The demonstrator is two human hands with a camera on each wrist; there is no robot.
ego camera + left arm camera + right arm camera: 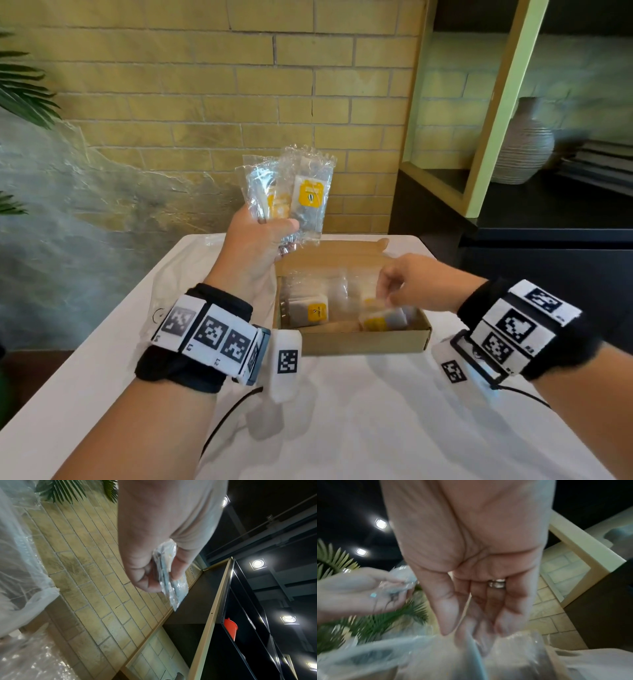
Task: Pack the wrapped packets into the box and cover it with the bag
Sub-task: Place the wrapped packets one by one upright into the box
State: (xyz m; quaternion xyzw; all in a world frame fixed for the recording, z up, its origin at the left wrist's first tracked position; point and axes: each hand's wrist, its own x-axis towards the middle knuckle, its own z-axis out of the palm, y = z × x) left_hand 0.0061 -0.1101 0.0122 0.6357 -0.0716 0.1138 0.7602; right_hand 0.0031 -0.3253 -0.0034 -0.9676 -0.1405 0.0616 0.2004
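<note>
My left hand (260, 233) is raised above the far left corner of the brown cardboard box (363, 341) and grips a fan of several clear wrapped packets (301, 192) with yellow labels. The left wrist view shows that bunch (176, 595) squeezed between thumb and fingers (176, 573). More packets (308, 308) lie inside the box. My right hand (394, 287) reaches down into the box, and its thumb and fingertips (448, 626) pinch the clear wrapper of one packet (513, 649). A white translucent bag (191, 274) lies crumpled on the table left of the box.
The box sits on a white table (342, 428) against a yellow brick wall. A dark cabinet with a green-framed shelf and a ribbed vase (524, 144) stands to the right. Palm leaves (24, 92) hang at the left.
</note>
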